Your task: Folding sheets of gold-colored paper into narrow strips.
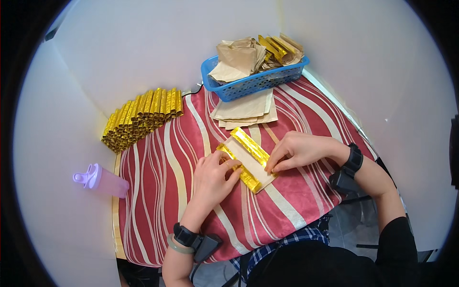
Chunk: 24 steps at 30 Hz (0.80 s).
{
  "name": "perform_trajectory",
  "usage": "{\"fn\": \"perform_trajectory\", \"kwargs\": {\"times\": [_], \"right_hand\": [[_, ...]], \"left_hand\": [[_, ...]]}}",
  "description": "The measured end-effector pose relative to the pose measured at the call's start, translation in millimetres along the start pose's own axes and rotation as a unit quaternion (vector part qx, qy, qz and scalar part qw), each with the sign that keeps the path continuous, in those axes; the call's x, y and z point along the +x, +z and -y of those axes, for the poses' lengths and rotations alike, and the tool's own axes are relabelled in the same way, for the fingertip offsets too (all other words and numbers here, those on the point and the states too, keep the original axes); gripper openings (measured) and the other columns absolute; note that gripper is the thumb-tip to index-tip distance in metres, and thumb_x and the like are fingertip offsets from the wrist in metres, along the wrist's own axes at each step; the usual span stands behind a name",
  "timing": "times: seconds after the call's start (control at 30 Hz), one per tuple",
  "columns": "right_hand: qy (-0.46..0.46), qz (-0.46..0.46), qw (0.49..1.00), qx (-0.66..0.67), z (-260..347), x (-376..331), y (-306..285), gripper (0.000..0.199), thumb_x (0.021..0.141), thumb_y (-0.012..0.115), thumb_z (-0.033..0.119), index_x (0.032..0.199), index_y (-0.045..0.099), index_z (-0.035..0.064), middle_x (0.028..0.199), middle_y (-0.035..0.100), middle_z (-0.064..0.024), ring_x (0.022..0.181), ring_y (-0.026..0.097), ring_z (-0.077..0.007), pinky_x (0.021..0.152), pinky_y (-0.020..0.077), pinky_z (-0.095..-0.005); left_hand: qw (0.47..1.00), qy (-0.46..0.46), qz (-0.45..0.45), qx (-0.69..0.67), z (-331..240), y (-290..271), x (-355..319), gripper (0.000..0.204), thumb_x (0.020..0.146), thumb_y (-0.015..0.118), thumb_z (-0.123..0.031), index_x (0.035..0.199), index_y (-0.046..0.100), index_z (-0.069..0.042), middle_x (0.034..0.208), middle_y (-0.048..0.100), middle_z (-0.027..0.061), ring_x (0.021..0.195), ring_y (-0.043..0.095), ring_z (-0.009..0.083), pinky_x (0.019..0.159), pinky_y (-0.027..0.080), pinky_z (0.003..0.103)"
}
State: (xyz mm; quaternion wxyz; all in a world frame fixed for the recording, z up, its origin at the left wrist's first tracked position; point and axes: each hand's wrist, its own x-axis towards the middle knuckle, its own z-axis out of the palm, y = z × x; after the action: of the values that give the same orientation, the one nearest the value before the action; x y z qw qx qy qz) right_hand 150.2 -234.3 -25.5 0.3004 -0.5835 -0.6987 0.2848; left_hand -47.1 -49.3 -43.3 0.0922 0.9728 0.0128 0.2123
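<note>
Open cloth [155, 191] leftward, basket [263, 83] blocking beyond

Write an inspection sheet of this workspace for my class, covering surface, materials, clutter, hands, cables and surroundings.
Surface: red cloth with wavy pale stripes.
Materials: tan sheet with two gold strips; piled gold tubes, back left; blue basket of tan and gold pieces; loose tan sheets before it.
Clutter: lilac bottle at the left edge.
Hands: left hand at the left strip, right hand at the right strip's near end; firmness of grip unclear.
Cables: dark cord near the back edge, its ends unclear.
Surroundings: pale walls; grey floor below.
</note>
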Motion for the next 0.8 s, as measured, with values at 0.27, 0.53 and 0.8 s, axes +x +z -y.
{"fn": "perform_trajectory", "kwargs": {"times": [0.27,0.53,0.8], "right_hand": [[0.001,-0.053,0.983,-0.174,-18,6,6,0.038,0.085,0.068,0.023,0.117,0.059,0.0048,0.122,0.058,-0.0120,0.116,0.052,-0.0263,0.094,0.0437,-0.0385],[-0.014,-0.056,0.939,-0.340,-28,4,13,0.085,0.083,0.061,0.056,0.140,0.038,-0.0020,0.147,0.035,-0.0233,0.136,0.030,-0.0424,0.113,0.0242,-0.0474],[-0.073,-0.147,0.926,-0.339,-29,15,12,0.069,0.080,0.068,0.046,0.130,0.047,0.0026,0.135,0.045,-0.0193,0.129,0.037,-0.0383,0.108,0.0313,-0.0447]], "left_hand": [[0.994,0.023,0.053,-0.089,0,5,-3,0.044,0.077,0.075,-0.019,0.117,0.059,-0.007,0.120,0.053,0.0129,0.119,0.048,0.0310,0.102,0.035,0.045],[0.984,-0.038,0.171,-0.045,7,1,3,0.083,0.078,0.073,-0.040,0.143,0.035,-0.006,0.151,0.032,0.0152,0.144,0.017,0.0354,0.115,0.006,0.057],[0.994,-0.049,0.089,0.044,9,4,-3,0.084,0.072,0.077,-0.039,0.140,0.040,-0.005,0.145,0.037,0.0183,0.141,0.021,0.0382,0.115,0.011,0.055]]}}
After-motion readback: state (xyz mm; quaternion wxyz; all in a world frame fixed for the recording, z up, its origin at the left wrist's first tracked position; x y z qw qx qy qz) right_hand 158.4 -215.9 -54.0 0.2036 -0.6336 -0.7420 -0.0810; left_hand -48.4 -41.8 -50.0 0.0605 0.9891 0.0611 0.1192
